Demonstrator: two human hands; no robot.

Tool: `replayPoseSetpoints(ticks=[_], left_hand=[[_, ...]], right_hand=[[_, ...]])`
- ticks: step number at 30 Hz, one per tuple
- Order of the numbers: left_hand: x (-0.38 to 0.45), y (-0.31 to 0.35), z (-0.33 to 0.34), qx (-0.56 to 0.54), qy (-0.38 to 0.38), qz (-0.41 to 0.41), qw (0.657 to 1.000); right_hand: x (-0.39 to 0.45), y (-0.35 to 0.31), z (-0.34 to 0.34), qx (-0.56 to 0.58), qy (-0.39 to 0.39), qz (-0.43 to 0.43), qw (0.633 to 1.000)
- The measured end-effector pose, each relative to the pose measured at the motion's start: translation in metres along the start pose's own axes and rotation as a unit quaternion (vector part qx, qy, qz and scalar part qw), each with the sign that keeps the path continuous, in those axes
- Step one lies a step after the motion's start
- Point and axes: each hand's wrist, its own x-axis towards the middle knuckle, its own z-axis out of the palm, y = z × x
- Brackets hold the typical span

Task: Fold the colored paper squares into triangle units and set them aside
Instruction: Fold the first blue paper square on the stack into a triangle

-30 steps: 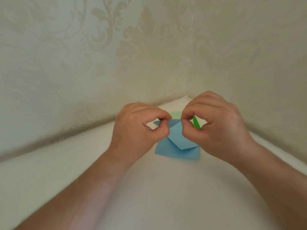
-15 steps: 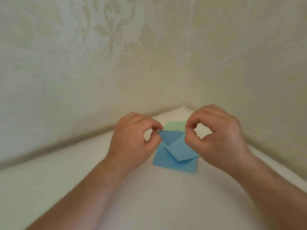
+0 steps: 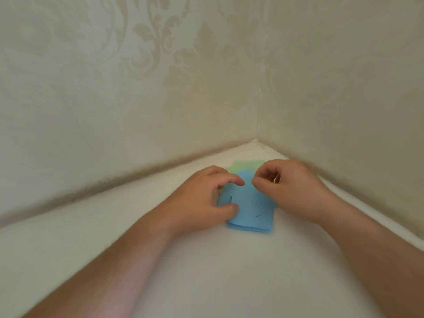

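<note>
Head view: left hand (image 3: 202, 198) fingers spread, pressing blue paper (image 3: 250, 210) onto the surface (image 3: 206, 271); right hand (image 3: 291, 187) fingers curled, pinching its top edge.

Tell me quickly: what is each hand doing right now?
Left hand: fingers spread, thumb and fingertip pressing on the blue paper.
Right hand: fingers curled over the blue paper's far edge; whether it pinches cannot be told.

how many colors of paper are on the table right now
2. Blue paper lies under both hands near the table's corner; pale green paper peeks out behind it. More sheets may be hidden beneath.
</note>
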Motion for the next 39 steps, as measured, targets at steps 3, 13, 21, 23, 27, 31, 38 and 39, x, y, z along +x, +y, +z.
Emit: replayPoseSetpoints(ticks=[3, 13, 21, 23, 27, 31, 38, 39], left_hand=[[0.000, 0.000, 0.002, 0.073, -0.056, 0.000, 0.996], [-0.001, 0.003, -0.004, -0.095, 0.016, -0.006, 0.995], [0.001, 0.014, -0.003, -0.390, 0.085, -0.004, 0.917], [0.004, 0.015, -0.004, -0.434, 0.133, -0.015, 0.891], [0.006, 0.013, -0.013, -0.501, 0.171, -0.036, 0.847], [0.001, 0.008, -0.018, -0.424, 0.193, -0.024, 0.884], [-0.015, -0.003, -0.072, -0.270, 0.179, -0.048, 0.945], [-0.020, -0.004, -0.082, -0.250, 0.165, -0.053, 0.953]], right_hand=[[-0.005, -0.005, -0.001, -0.023, -0.089, 0.001, 0.996], [-0.015, -0.023, 0.004, 0.019, -0.138, 0.002, 0.990], [-0.018, -0.028, 0.006, 0.199, -0.048, -0.029, 0.978], [-0.018, -0.027, 0.006, 0.200, -0.046, -0.031, 0.978], [-0.017, -0.023, 0.012, 0.196, -0.045, -0.017, 0.979], [-0.011, -0.024, 0.016, 0.216, 0.010, 0.019, 0.976], [0.003, -0.056, 0.017, 0.102, 0.009, -0.105, 0.989], [0.005, -0.062, 0.022, 0.100, 0.009, -0.117, 0.988]])
